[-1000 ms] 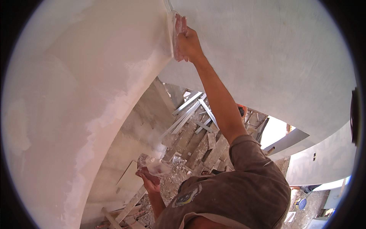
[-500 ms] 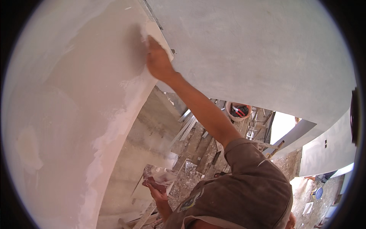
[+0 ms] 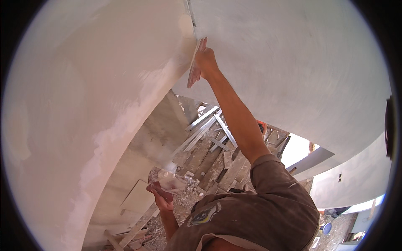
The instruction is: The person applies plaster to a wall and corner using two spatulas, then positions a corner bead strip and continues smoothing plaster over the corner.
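Observation:
My right hand [image 3: 206, 59] is raised and wrapped round a plastering trowel [image 3: 194, 76]. The trowel stands nearly edge-on at the corner where the left white wall [image 3: 100, 96] meets the grey-white surface [image 3: 289, 54]. Brighter patches of fresh plaster [image 3: 111, 131] run along the left wall's lower edge. Lower down, my left hand [image 3: 162, 201] grips a flat plaster hawk [image 3: 175, 180] by its dark red-brown underside. Its shiny face looks smeared; how much plaster lies on it I cannot tell.
Metal profiles [image 3: 205, 129] lie across the planks below, among rubble [image 3: 184, 205]. An orange-rimmed bucket [image 3: 262, 126] is partly behind my right arm. Loose boards [image 3: 138, 228] lean at lower left. A blue-and-white bucket [image 3: 325, 228] stands far right.
My right hand has moved right and slightly down with the trowel, off the left wall's face to the corner. My left hand with the hawk has shifted a little left. The view has also moved.

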`<state>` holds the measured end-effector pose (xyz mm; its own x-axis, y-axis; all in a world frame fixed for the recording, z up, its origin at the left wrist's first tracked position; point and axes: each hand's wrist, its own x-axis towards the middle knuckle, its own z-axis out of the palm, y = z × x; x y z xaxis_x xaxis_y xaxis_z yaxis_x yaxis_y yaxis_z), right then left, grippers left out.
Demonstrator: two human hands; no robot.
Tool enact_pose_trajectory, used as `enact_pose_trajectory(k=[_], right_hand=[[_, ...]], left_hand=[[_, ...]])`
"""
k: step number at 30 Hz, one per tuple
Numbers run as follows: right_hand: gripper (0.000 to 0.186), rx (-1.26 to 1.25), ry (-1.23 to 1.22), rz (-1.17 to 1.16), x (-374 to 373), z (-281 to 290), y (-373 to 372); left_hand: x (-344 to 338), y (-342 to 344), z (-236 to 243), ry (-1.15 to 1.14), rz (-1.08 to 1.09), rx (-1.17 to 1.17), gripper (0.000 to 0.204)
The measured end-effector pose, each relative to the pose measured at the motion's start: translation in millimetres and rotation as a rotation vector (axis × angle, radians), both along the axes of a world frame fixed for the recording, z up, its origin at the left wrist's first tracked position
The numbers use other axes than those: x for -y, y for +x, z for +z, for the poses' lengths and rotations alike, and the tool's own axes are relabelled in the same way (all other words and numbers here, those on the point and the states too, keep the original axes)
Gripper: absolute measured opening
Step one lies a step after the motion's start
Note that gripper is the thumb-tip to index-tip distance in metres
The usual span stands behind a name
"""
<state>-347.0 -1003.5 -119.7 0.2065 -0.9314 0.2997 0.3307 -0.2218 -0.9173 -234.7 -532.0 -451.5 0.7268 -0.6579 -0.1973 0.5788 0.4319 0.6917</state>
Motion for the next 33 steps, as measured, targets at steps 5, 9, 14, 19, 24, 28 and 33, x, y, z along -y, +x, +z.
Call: enact_pose_trajectory(k=[5,9,14,19,24,28,33], right_hand=[[0.027,0.016,-0.036,-0.007,2.1,48.6,4.3],[0.029,0.054,-0.113,0.028,23.0,84.0,3.6],[0.029,0.010,-0.200,0.063,7.5,131.8,-9.6],[0.026,0.058,-0.344,0.068,6.8,130.1,-30.8],[0.026,-0.080,-0.366,-0.074,12.2,55.6,-41.7],[0.026,-0.146,-0.392,-0.103,28.1,11.0,-33.1],[0.034,-0.143,-0.504,-0.170,38.5,-7.4,-10.7]], left_hand=[[-10.5,15.5,-27.2,-0.161,-0.135,-0.046,0.065],[-15.2,23.0,-56.2,-0.138,-0.101,-0.031,0.064],[-1.9,5.5,-17.6,-0.002,0.059,-0.115,0.063],[-15.8,18.1,-43.9,-0.028,-0.019,-0.056,0.062],[-6.0,8.2,-28.8,-0.005,0.037,-0.087,0.061],[-19.7,23.6,-44.0,-0.049,-0.066,-0.022,0.060],[-28.5,34.6,-55.9,-0.184,-0.115,0.040,0.057]])
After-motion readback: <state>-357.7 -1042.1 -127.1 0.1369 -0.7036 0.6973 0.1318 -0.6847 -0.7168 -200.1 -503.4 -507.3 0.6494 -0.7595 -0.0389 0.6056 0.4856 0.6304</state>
